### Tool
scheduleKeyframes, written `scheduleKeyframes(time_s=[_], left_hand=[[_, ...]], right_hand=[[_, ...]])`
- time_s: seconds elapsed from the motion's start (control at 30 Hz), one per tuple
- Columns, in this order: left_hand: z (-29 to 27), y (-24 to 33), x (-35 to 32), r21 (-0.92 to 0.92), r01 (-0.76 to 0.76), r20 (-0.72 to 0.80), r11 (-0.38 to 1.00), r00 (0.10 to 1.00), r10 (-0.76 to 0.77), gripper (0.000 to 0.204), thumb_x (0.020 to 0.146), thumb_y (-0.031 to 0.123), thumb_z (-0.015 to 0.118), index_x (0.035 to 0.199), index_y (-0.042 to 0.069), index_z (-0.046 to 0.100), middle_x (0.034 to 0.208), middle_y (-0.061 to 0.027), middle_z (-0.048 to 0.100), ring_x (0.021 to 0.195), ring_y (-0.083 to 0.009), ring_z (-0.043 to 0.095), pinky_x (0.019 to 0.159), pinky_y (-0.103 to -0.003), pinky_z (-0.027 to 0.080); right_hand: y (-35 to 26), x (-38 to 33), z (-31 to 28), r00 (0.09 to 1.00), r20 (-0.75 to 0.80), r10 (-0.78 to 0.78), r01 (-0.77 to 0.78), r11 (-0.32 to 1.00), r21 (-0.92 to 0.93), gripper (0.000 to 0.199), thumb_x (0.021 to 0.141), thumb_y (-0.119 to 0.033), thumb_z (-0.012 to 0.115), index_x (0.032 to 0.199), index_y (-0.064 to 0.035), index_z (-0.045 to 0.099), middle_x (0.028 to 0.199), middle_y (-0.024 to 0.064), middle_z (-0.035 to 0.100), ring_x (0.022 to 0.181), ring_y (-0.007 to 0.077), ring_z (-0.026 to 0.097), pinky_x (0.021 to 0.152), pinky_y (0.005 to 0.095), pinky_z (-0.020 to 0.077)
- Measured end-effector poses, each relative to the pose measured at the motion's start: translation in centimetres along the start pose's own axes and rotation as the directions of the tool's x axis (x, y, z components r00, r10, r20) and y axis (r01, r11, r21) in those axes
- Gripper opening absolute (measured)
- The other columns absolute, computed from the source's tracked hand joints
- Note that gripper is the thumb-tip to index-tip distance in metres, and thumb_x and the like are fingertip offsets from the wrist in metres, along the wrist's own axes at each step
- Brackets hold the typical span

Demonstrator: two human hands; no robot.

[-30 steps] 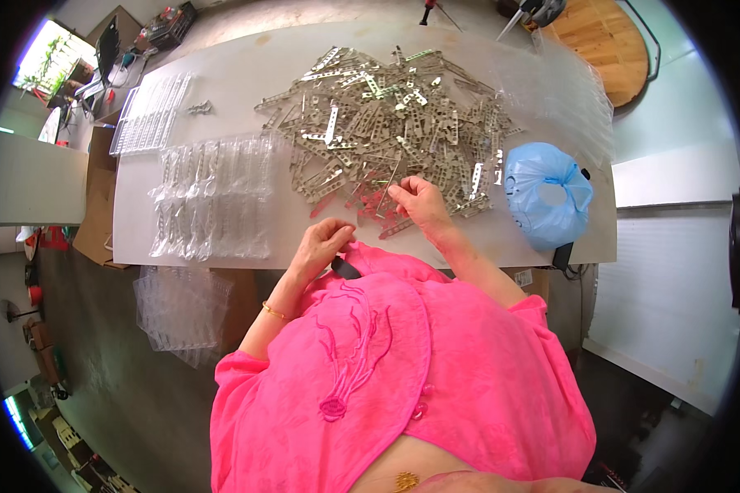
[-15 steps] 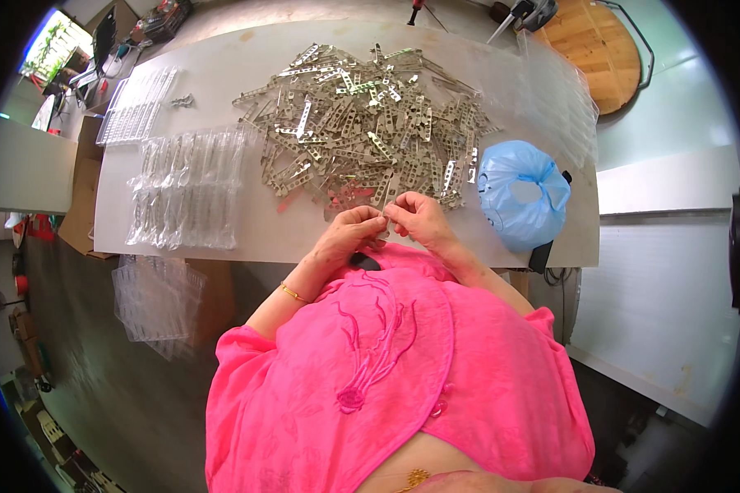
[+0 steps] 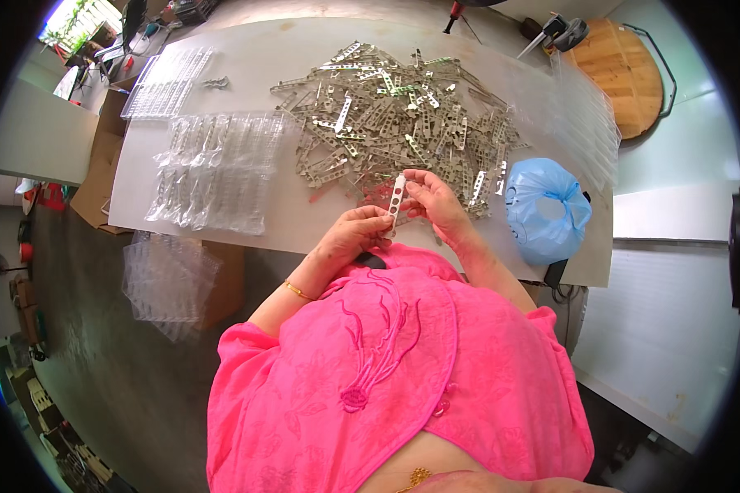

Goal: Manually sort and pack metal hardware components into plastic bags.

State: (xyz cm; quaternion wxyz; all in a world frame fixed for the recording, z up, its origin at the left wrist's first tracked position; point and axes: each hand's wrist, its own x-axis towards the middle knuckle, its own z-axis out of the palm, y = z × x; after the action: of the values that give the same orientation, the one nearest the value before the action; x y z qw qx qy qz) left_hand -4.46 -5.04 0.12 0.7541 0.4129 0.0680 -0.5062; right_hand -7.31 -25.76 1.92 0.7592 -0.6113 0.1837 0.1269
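Hands met over the near edge of the desk (image 3: 247,66): the left hand (image 3: 355,234) pinched the lower end of a perforated metal strip (image 3: 397,204), and the right hand (image 3: 430,197) closed its fingers on the upper end. The strip stood nearly upright in the picture, long axis running from the person toward the far edge (its row of round holes faced the camera). Just beyond lay a heap of metal strips (image 3: 386,123), with a blue plastic bag (image 3: 547,209) toward the right edge and clear plastic trays (image 3: 218,168) toward the left.

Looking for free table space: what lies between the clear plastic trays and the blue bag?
In the head view, the heap of metal strips fills the stretch between the clear plastic trays and the blue bag.
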Motion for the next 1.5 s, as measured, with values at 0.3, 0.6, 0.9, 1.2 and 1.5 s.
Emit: scheduleKeyframes(time_s=[0.3,0.6,0.9,1.2,1.5], left_hand=[[-3.8,2.3,-1.6,0.006,0.037,0.063,0.999,0.997,-0.037,0.013,0.095,0.016,0.061,0.1,0.004,0.06,0.087,-0.0043,0.063,0.077,-0.0141,0.063,0.07,-0.028,0.052],[-7.1,3.8,-1.0,-0.097,0.169,0.219,0.981,0.965,-0.145,0.015,0.098,0.017,0.054,0.105,0.003,0.057,0.09,-0.009,0.066,0.079,-0.0179,0.064,0.075,-0.032,0.053],[-5.0,4.7,-0.8,-0.082,0.185,0.258,0.979,0.953,-0.159,0.016,0.098,0.017,0.055,0.108,0.005,0.055,0.097,-0.0124,0.066,0.08,-0.0197,0.065,0.076,-0.033,0.052],[-2.0,3.0,0.1,0.353,-0.195,0.142,0.915,0.978,0.153,0.014,0.093,0.014,0.066,0.096,0.004,0.058,0.087,-0.004,0.063,0.077,-0.0109,0.059,0.072,-0.025,0.048],[1.6,-0.7,2.0,0.522,-0.322,0.115,0.79,0.944,0.309,0.019,0.092,0.014,0.067,0.099,0.002,0.054,0.086,-0.0035,0.063,0.077,-0.0098,0.06,0.069,-0.024,0.05]], right_hand=[[1.8,2.6,4.2,0.999,0.043,0.011,-0.017,0.991,0.13,0.027,0.098,-0.019,0.058,0.119,-0.0018,0.057,0.103,0.005,0.064,0.091,0.0133,0.063,0.081,0.0293,0.0536],[2.0,3.1,7.0,0.995,-0.098,0.01,0.004,0.991,0.135,0.022,0.094,-0.023,0.061,0.109,-0.0068,0.058,0.086,0.0012,0.064,0.068,0.0085,0.06,0.056,0.0247,0.0493],[1.7,2.1,6.2,0.996,-0.029,-0.087,0.091,0.964,0.25,0.023,0.098,-0.02,0.057,0.117,-0.0061,0.058,0.096,0.003,0.064,0.08,0.0109,0.062,0.07,0.0257,0.0517],[2.3,0.9,2.4,0.983,0.181,0.029,-0.105,0.9,0.423,0.03,0.099,-0.013,0.052,0.129,-0.0051,0.053,0.111,0.0089,0.064,0.095,0.02,0.065,0.076,0.0322,0.0547],[3.2,-0.2,-1.6,0.989,0.146,-0.021,-0.019,0.964,0.266,0.03,0.096,-0.013,0.061,0.124,-0.0033,0.055,0.108,0.0067,0.064,0.098,0.0153,0.062,0.084,0.0291,0.0523]])
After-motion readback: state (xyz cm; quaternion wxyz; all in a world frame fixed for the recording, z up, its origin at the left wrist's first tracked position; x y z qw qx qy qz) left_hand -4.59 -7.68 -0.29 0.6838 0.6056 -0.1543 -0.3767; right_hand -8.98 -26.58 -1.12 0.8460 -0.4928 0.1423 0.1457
